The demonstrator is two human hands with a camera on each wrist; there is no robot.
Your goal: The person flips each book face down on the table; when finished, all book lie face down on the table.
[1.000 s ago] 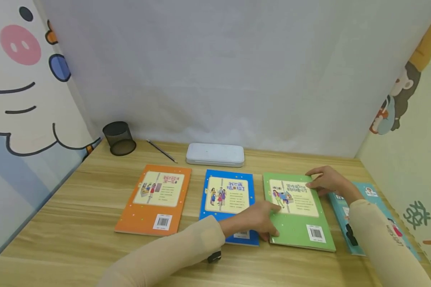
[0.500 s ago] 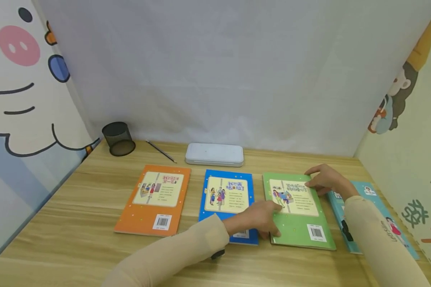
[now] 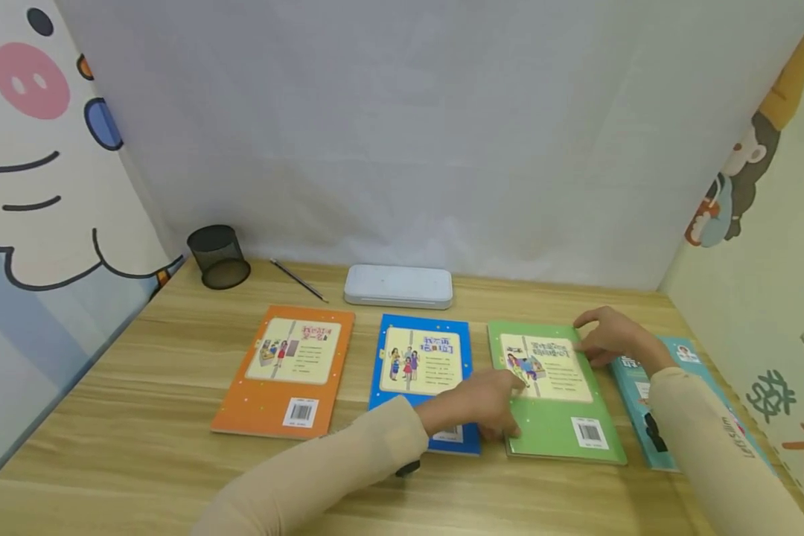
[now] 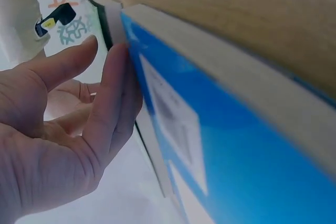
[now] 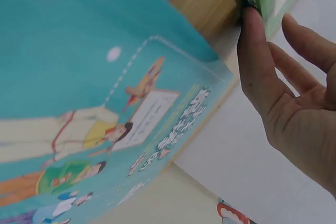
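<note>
- We seem to be aligning the green book (image 3: 552, 428), flat on the worktop (image 3: 167, 372) between the blue book (image 3: 422, 361) and teal book (image 3: 633, 402).
- Our left hand (image 3: 484, 402) and right hand (image 3: 613, 339) sit apart at its opposite sides, fingers extended.
- Next, we likely need gentle, even nudging.

Right sleeve (image 3: 710, 439) — "LetsSlim". Right-hand wall (image 3: 730, 305) — "SO" and "发". Blue book (image 3: 420, 365): "我不再", remainder unclear. Orange book (image 3: 284, 372), green book (image 3: 556, 387): Chinese titles, blurred. Barcode labels (image 3: 589, 433): all three.

Green book (image 3: 556, 417) partly covered, teal book (image 5: 63, 45) cropped
</note>
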